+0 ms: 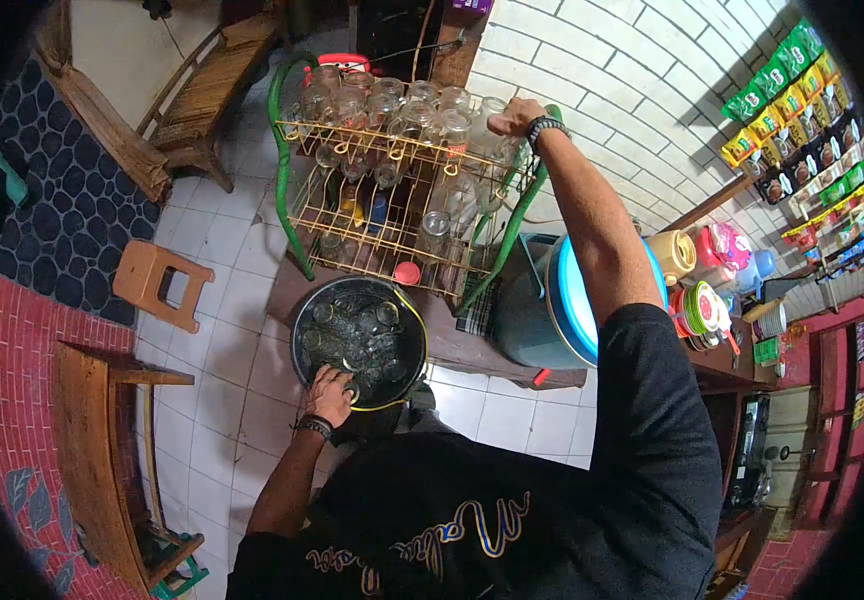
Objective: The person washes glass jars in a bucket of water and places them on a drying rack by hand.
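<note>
My right hand (517,118) is closed at the top right corner of the wire rack (402,150), around or against a clear glass (490,125). Upside-down glasses stand on the rack's upper level, and more glassware sits on its lower level. Below the rack is a black basin (414,340) with several clear glasses (362,325) in it. My left hand (330,397) reaches over the basin's lower left edge, its fingers bent at a glass (351,392).
A large bucket with a blue lid (570,290) stands right of the rack. An orange plastic stool (157,280) and a wooden bench (92,460) are on the left. Stacked colourful dishes (700,308) sit on the right, below hanging sachets (792,100).
</note>
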The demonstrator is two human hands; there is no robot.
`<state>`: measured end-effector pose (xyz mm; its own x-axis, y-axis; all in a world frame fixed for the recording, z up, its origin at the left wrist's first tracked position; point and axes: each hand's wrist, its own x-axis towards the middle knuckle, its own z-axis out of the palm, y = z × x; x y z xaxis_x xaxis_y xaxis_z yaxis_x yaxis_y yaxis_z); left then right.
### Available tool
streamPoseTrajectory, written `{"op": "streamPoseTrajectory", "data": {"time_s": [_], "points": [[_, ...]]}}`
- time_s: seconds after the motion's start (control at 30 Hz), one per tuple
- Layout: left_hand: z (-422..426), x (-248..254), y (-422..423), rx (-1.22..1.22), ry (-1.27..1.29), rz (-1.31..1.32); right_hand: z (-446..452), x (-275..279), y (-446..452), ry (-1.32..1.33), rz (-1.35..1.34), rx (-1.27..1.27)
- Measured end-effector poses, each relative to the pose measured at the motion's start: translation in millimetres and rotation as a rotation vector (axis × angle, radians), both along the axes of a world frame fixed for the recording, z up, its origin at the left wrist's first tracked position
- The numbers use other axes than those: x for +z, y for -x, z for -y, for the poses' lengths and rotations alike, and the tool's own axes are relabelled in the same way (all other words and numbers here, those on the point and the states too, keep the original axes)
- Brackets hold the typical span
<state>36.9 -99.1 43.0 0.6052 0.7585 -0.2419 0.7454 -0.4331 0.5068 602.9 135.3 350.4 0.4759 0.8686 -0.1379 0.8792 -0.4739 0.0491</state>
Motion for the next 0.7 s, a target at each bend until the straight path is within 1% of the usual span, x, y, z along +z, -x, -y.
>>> {"op": "streamPoseTrajectory", "data": {"time_s": [0.03,0.07,0.1,0.17,0.23,0.3,0.33,0.37,0.47,0.57,0.7], "points": [[0,4,-1,0.002,0.0,0.001,-2,1,0,0.048,-0.031,-0.01],[1,9,-2,0.01,0.016,0.001,-2,-2,-8,0.067,-0.008,0.142],[0,13,-3,0.017,0.032,0.001,2,0,-4,0.067,-0.009,0.142],[0,20,-4,0.008,0.043,-0.01,14,6,6,0.163,0.143,0.218],[-1,19,-5,0.0,0.051,-0.02,11,-2,6,0.148,0.191,0.191],[-1,16,-4,-0.006,0.052,-0.032,12,-7,7,0.048,0.208,0.175],[-1,13,-3,-0.007,0.054,-0.035,9,-3,8,0.113,0.175,0.156],[-1,11,-2,-0.02,0.042,-0.032,11,-3,10,0.115,0.173,0.155],[-3,4,-2,-0.024,0.041,-0.024,11,-6,9,0.095,0.185,0.155],[-3,6,-1,-0.029,0.047,-0.036,14,-12,4,0.001,0.164,0.188],[-3,4,-1,-0.034,0.036,-0.069,12,-12,-3,-0.023,0.147,0.216]]}}
